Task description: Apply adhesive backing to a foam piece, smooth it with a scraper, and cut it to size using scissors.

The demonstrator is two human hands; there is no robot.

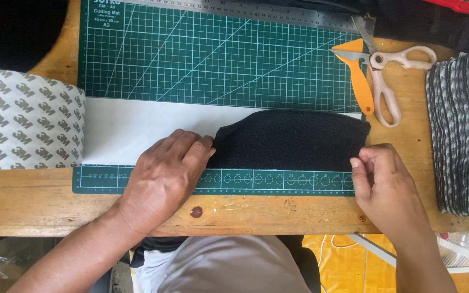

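Wooden workbench [44, 198] boards run across the view under a green cutting mat [218, 54] with a white grid, and a steel ruler [256, 12] lies along the mat's far edge. At the far left sits a wide roll of adhesive backing paper [23, 119], white with a grey repeated print, and its unrolled white sheet [137, 127] stretches rightward over the near part of the mat. The left hand [161, 179] lies palm down on that sheet, fingers slightly spread and flat, the fingertips pressing the left edge of a black felt piece [291, 138]. This dark piece, straight along its near side and rounded at the far side, rests on the white sheet just above the mat's printed scale strip. At its right corner the right hand [386, 184] has thumb and forefinger pressed together, pinching the edge where felt and sheet meet. Beyond it, an orange-handled cutter [360, 81] and cream-handled scissors [389, 81] lie on the wood beside the mat, touching each other. At the far right a stack of cut felt pieces [457, 135] with printed backing stands on edge, well apart from the hands
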